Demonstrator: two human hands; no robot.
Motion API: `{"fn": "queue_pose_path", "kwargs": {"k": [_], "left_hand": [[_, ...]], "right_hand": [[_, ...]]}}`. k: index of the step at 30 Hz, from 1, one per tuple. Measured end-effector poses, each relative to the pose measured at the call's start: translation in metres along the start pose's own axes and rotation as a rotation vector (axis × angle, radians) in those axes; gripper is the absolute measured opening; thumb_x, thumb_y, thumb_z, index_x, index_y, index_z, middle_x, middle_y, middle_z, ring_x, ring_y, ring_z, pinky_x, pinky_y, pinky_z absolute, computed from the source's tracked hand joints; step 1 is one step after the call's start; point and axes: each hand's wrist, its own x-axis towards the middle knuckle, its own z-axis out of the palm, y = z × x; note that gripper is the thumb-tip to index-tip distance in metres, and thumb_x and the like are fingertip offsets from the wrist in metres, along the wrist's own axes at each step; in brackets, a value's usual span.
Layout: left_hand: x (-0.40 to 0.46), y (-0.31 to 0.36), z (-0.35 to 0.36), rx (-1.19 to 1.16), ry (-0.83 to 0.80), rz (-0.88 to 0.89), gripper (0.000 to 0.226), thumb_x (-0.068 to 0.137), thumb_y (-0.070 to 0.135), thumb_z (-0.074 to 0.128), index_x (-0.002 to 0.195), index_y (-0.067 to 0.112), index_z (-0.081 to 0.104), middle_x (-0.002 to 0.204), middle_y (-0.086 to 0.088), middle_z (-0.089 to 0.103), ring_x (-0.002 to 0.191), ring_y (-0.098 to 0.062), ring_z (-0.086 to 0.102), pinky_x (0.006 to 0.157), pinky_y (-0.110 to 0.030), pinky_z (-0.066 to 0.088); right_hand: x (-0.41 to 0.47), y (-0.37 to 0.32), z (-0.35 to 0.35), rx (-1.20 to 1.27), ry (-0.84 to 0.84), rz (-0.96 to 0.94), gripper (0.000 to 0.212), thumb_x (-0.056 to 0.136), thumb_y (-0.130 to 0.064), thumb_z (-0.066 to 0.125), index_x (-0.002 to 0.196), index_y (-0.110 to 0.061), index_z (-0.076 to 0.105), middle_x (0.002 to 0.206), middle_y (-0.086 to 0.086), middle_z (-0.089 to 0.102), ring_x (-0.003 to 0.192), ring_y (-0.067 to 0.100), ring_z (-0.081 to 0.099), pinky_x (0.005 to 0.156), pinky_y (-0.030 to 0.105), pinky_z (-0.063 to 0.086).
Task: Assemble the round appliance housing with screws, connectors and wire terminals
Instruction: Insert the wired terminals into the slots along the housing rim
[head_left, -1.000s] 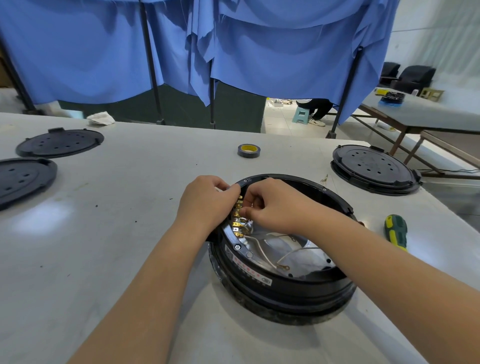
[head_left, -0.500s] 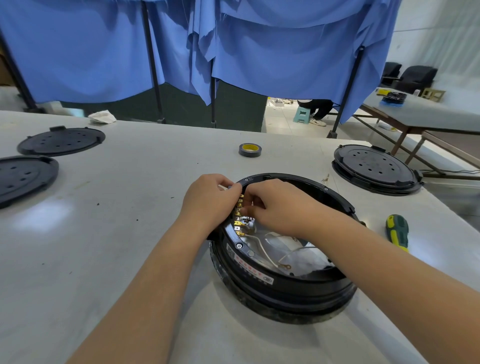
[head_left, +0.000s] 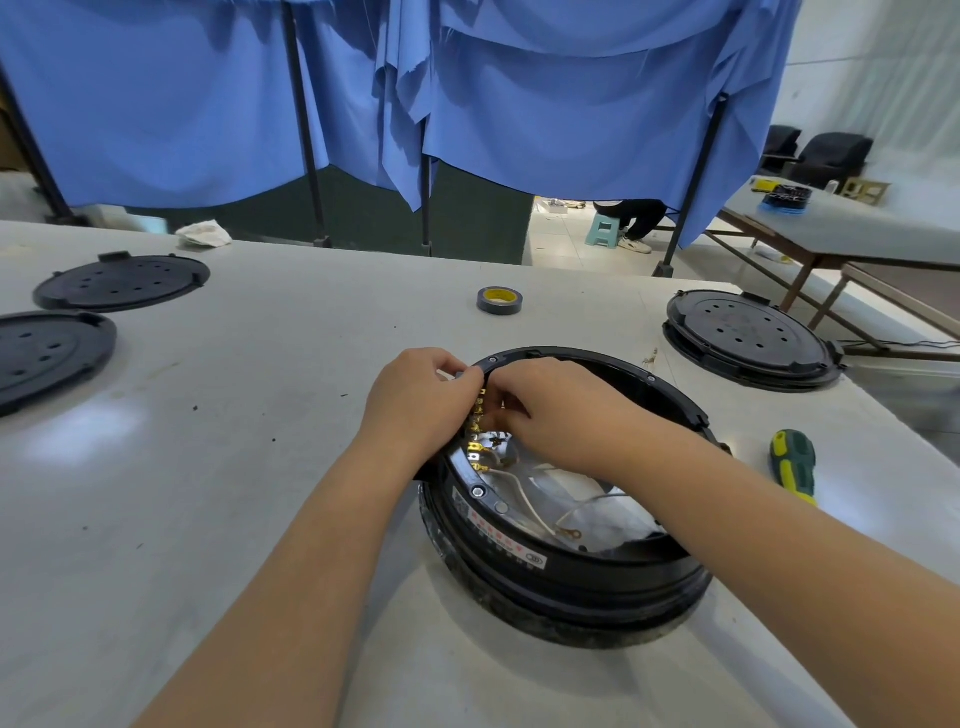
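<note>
The round black housing lies open side up on the white table, with a shiny metal plate inside. A row of brass terminals runs along its left inner wall. My left hand curls over the housing's left rim beside that row. My right hand reaches inside, fingers curled at the upper terminals; what they pinch is hidden. White wires cross the plate, and one ends in a loose ring terminal.
A green and yellow screwdriver lies right of the housing. A tape roll sits behind it. Black round covers rest at far right and far left. Blue curtains hang behind the table.
Both hands stay at the terminal row with only small finger shifts. The housing has not moved.
</note>
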Motion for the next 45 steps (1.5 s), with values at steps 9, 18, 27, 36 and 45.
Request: {"fn": "queue_pose_path", "kwargs": {"k": [9,18,27,36,45], "left_hand": [[0.000,0.001,0.000,0.000,-0.006,-0.008,0.014,0.085,0.032,0.062,0.081,0.023,0.072,0.071,0.009,0.066,0.076,-0.012,0.063,0.060,-0.023,0.044],[0.000,0.000,-0.001,-0.022,-0.010,-0.021,0.013,0.084,0.033,0.063,0.077,0.025,0.071,0.066,0.009,0.066,0.068,-0.005,0.062,0.053,-0.022,0.038],[0.000,-0.001,0.000,-0.029,0.009,-0.039,0.016,0.082,0.036,0.064,0.073,0.025,0.070,0.063,0.008,0.066,0.063,-0.006,0.061,0.052,-0.022,0.036],[0.001,-0.002,0.000,-0.011,0.016,-0.021,0.017,0.083,0.039,0.064,0.073,0.026,0.070,0.065,0.009,0.066,0.066,-0.005,0.061,0.052,-0.022,0.036],[0.001,-0.004,-0.001,0.135,0.037,0.011,0.033,0.085,0.046,0.060,0.075,0.017,0.071,0.069,0.002,0.066,0.071,-0.013,0.063,0.063,-0.027,0.048]], "right_hand": [[-0.001,-0.001,0.002,0.079,0.024,0.025,0.012,0.090,-0.026,0.058,0.087,-0.014,0.059,0.071,-0.007,0.052,0.068,0.016,0.050,0.063,0.033,0.042],[-0.002,0.006,0.001,0.266,0.058,0.022,0.006,0.087,-0.021,0.064,0.085,-0.015,0.065,0.060,-0.010,0.048,0.054,0.004,0.043,0.056,0.022,0.036],[-0.005,0.012,-0.003,0.526,-0.061,0.091,0.010,0.082,-0.013,0.065,0.076,-0.019,0.071,0.043,-0.012,0.044,0.043,0.003,0.037,0.050,0.017,0.035],[-0.005,0.013,-0.002,0.547,-0.168,0.057,0.002,0.080,-0.016,0.074,0.080,-0.016,0.072,0.049,-0.010,0.051,0.045,0.003,0.042,0.047,0.013,0.035],[-0.004,0.011,-0.001,0.482,-0.133,0.062,0.012,0.081,-0.024,0.075,0.071,-0.020,0.069,0.053,-0.008,0.055,0.048,0.003,0.045,0.054,0.023,0.038]]}}
